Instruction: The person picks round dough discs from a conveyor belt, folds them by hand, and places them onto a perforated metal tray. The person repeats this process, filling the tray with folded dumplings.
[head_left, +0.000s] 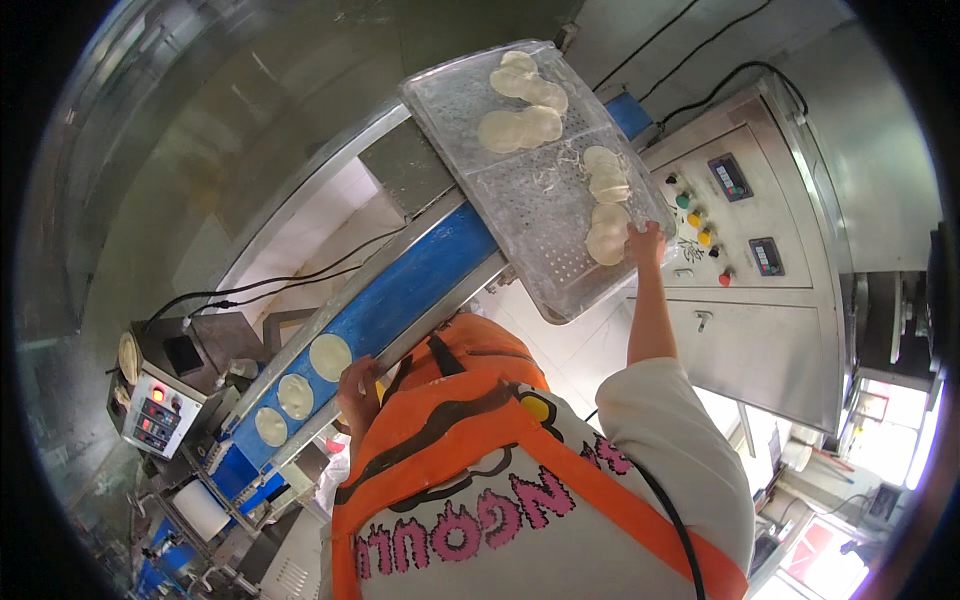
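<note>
My right hand (646, 244) reaches out over the near right corner of a perforated clear plastic tray (525, 202). Its fingertips touch the edge of overlapping dough rounds (607, 234); whether they pinch the dough or just rest there is unclear. More overlapping rounds (517, 131) lie in the tray's far half. At the side of a blue conveyor belt (409, 277), my left hand (360, 390) is low by the metal rail, close to a flat dough round (330, 358). Two smaller-looking rounds, one of them a pale disc (295, 396), lie further down the belt.
A steel control cabinet (750, 217) with buttons and displays stands right of the tray. A small control box (161, 412) with a lit red lamp is at left, beside rollers (201, 510). Black cables (285, 277) run along the belt. Dough scraps (546, 178) lie in the tray.
</note>
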